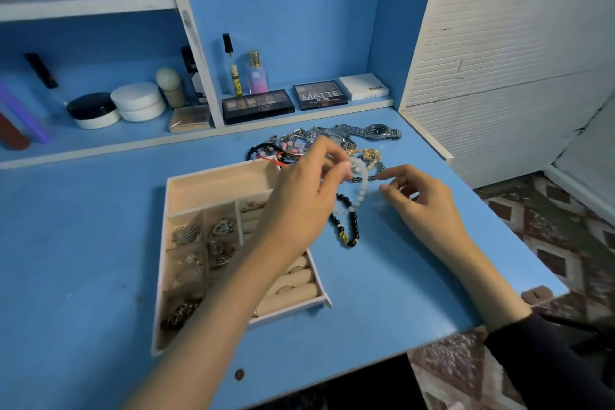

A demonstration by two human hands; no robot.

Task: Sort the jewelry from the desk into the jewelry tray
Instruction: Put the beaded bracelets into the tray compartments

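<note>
- "MATTE": large pale letters on the lid of the dark eyeshadow palette (320, 95), on the ledge along the back edge of my desk (100, 243). I cannot read the smaller line beneath.
- "NUDES": lid of the black palette (258, 106), just left of it.
- "SB": front of the pink perfume bottle (256, 75) behind that palette.

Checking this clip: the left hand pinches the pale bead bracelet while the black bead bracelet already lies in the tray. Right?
Not quite. The head view shows the left hand pinching the pale bead bracelet, but the black bead bracelet lies on the desk, right of the tray.
</note>
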